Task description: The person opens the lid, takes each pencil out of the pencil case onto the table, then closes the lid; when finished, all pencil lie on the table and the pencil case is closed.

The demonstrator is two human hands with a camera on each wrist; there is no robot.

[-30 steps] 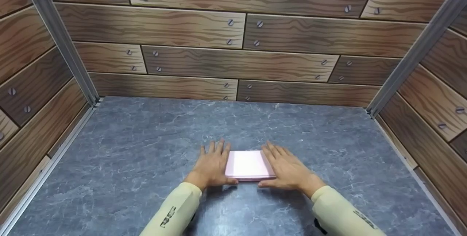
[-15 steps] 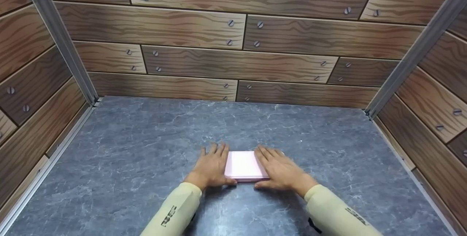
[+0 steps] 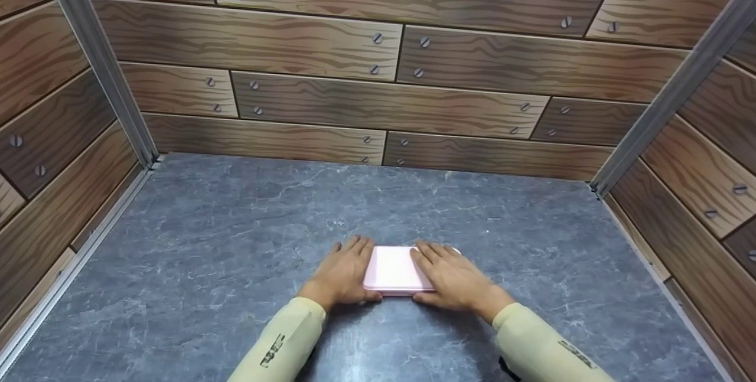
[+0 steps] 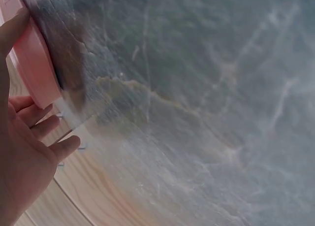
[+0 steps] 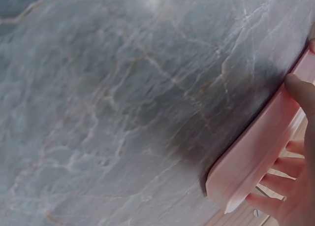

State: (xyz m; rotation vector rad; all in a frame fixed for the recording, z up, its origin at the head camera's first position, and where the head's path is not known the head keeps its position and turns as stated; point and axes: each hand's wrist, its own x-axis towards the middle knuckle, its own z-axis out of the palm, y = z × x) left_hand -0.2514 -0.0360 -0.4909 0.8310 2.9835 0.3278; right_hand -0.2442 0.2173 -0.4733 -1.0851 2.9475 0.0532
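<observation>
A flat pink box (image 3: 394, 270) with a pale, shiny top lies near the middle of the dark marbled table. My left hand (image 3: 342, 273) holds its left end, thumb along the near side and fingers towards the far edge. At the other end my right hand (image 3: 452, 276) grips the box, its fingers lying across the top and its thumb at the near side. The left wrist view shows the left thumb on the side wall of the box (image 4: 37, 63). In the right wrist view, thumb and fingers span the width of the box (image 5: 251, 157).
The table (image 3: 236, 222) has a grey marble pattern. A wood-plank patterned wall (image 3: 331, 98) stands behind it, with similar panels at left and right. Metal posts (image 3: 100, 63) mark the back corners.
My right hand has slid left, further over the top of the box. The left fingers have drawn in slightly, while the left hand stays at its end. The head view has tilted a little.
</observation>
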